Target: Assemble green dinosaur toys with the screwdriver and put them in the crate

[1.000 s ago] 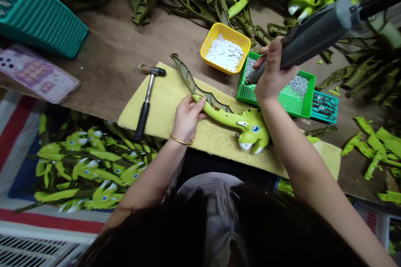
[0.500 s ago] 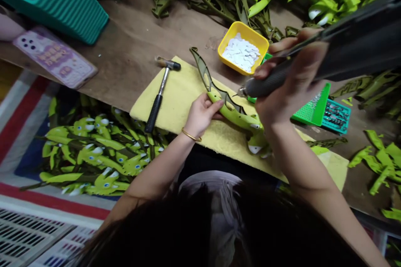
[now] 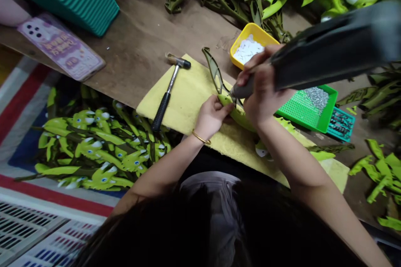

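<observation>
My left hand (image 3: 214, 116) pinches the near edge of a green plastic toy part (image 3: 242, 119), whose dark olive frame (image 3: 214, 68) sticks out toward the far side. The part rests over a yellow cloth pad (image 3: 188, 79). My right hand (image 3: 266, 87) is wrapped round a black power screwdriver (image 3: 326, 48), slanting down from the upper right. Its tip meets the part close to my left fingertips; the exact contact point is hard to see. My right wrist hides some of the part's other end. On the pad's left lies a hammer (image 3: 171, 91) with a black grip.
A yellow tub (image 3: 234, 52) of white pieces and a green basket (image 3: 332, 106) of small screws stand beyond the right hand. Stacked teal baskets (image 3: 103, 16) and a phone (image 3: 64, 48) are at left. Finished-looking green toys (image 3: 94, 146) fill a space below the table edge.
My right hand has brought the screwdriver down and left, so its tip now reaches the part by my left fingers. The whole view has shifted slightly; my left hand keeps its hold.
</observation>
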Motion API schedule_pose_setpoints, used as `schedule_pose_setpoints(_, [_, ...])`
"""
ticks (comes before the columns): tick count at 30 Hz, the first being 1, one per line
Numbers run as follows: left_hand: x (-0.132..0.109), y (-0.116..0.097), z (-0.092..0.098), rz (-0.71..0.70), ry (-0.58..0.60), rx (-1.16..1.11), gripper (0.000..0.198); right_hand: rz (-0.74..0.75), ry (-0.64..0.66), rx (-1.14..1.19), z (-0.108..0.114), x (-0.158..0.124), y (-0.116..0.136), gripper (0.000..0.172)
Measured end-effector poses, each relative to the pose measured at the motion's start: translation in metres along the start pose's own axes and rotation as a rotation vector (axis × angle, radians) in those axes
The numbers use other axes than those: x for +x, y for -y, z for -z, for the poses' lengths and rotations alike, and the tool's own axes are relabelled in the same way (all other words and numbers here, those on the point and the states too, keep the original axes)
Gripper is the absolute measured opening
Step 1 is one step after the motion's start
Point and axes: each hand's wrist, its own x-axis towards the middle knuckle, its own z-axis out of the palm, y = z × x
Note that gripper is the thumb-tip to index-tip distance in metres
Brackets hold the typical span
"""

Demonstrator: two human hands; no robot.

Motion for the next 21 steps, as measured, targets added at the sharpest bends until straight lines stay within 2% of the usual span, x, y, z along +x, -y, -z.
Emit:
schedule_pose_setpoints(2, [0.000, 0.000, 0.001, 0.023, 0.001, -0.014, 0.045, 0.116, -0.135, 0.199, -0.004, 0.006, 0.008, 0.029])
schedule_pose_setpoints(4, [0.000, -0.001, 0.001, 0.036, 0.004, -0.010, 0.045, 0.130, -0.116, 0.259, -0.006, 0.010, 0.015, 0.024])
schedule_pose_setpoints(7, [0.001, -0.005, 0.001, 0.053, 0.006, -0.002, 0.046, 0.101, -0.066, 0.159, -0.001, 0.012, 0.022, 0.027])
schedule_pose_setpoints(11, [-0.001, -0.009, 0.001, 0.071, 0.031, 0.016, 0.044, 0.146, -0.172, -0.043, 0.024, 0.024, 0.019, 0.031])
schedule_pose_setpoints(16, [-0.004, -0.004, -0.001, 0.060, 0.086, 0.054, 0.044, 0.159, -0.361, -0.199, 0.067, 0.048, -0.008, 0.028])
schedule_pose_setpoints(21, [-0.003, -0.001, -0.003, 0.068, 0.112, 0.046, 0.044, 0.134, -0.371, -0.280, 0.093, 0.047, -0.045, 0.034])
